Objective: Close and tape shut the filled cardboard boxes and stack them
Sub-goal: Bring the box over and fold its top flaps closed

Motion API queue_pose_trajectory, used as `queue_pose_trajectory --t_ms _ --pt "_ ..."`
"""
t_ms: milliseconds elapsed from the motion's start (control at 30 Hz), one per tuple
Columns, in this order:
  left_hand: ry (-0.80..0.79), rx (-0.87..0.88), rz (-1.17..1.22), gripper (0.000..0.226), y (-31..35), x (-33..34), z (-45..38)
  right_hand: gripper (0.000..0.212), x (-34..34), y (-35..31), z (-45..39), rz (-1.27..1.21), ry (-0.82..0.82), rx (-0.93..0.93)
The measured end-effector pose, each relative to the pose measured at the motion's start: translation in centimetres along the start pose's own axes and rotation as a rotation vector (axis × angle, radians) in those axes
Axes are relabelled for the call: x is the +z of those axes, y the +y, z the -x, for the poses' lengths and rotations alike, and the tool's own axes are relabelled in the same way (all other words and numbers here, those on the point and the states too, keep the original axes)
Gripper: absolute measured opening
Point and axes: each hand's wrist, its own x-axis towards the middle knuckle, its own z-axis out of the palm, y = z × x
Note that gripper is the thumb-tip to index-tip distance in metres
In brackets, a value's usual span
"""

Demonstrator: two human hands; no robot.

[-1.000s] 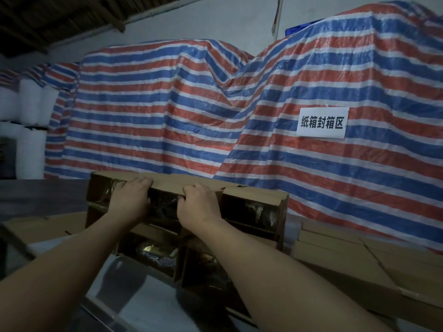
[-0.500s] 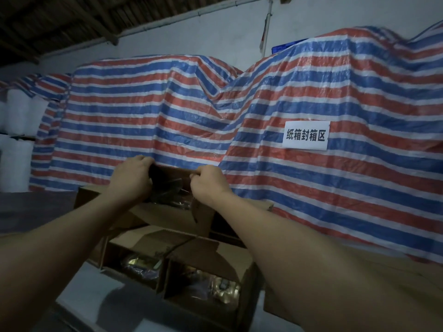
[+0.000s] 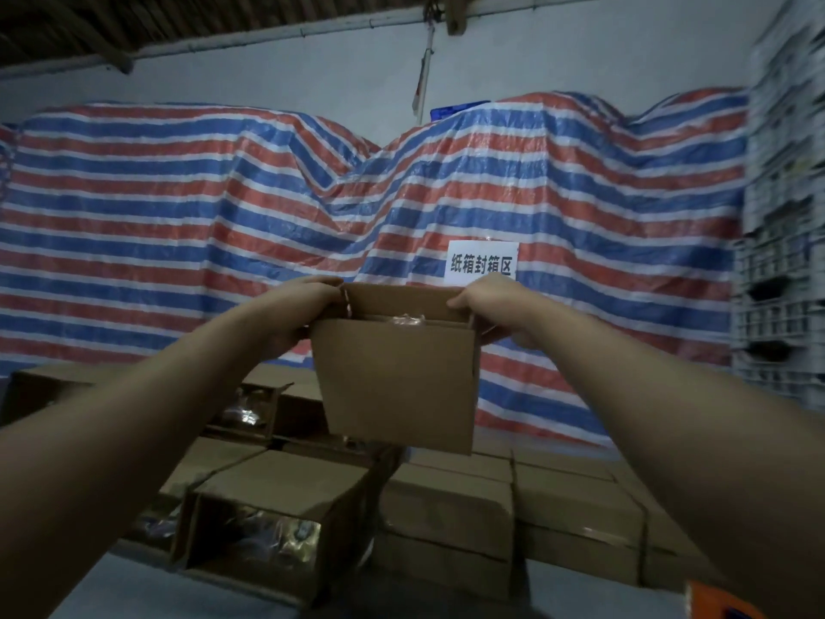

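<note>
A striped tarpaulin [image 3: 223,207] in red, blue and white is seen draped across the back of the room, with a white paper sign [image 3: 483,260] fixed to it just above the fingers of the right hand. Below the fingers, rows of closed cardboard boxes [image 3: 451,516] are laid on the bench [image 3: 134,591], and open boxes [image 3: 263,524] with shiny packets inside are set to their left. A single cardboard box [image 3: 397,382] is held up in the air between both hands, its top flaps not yet shut. Its upper left corner is gripped by the curled fingers of the left hand [image 3: 300,311], and its upper right corner by those of the right hand [image 3: 493,308].
</note>
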Motion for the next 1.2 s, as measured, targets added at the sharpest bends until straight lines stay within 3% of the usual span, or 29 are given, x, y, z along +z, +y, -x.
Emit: queue_pose_trajectory --t_ms 200,400,500,600,700,800,900,1100,1200 --pt "-0.180 -0.007 0.359 0.029 1.3 8.7 1.2 0.014 -9.0 5.3 3.8 -0.094 -0.038 0.146" --pt "-0.182 -0.228 0.527 0.025 1.6 17.5 3.5 0.022 -13.4 10.3 8.1 -0.114 -0.067 0.299" --pt "-0.214 -0.268 0.560 0.042 0.9 20.8 4.6 0.029 -14.5 13.2 10.1 -0.136 -0.076 0.393" --pt "-0.235 -0.307 0.550 0.044 -0.5 23.2 6.6 0.031 -14.4 16.5 12.0 -0.172 -0.108 0.495" --pt "-0.226 -0.381 0.555 0.033 -2.0 24.9 8.4 0.018 -13.1 19.8 13.6 -0.174 -0.068 0.565" --pt "-0.225 -0.460 0.544 0.032 -3.7 25.8 10.0 0.038 -11.0 22.4 15.0 -0.190 -0.056 0.608" --pt "-0.208 -0.520 0.530 0.035 -5.0 25.8 11.0 0.045 -9.3 23.9 16.0 -0.211 -0.041 0.607" --pt "-0.178 -0.430 0.526 0.051 -5.3 25.7 11.9 0.048 -8.4 23.7 16.4 -0.275 0.012 0.549" --pt "-0.214 -0.372 0.502 0.039 -4.8 24.9 12.0 0.052 -8.5 23.3 16.3 -0.269 -0.018 0.577"
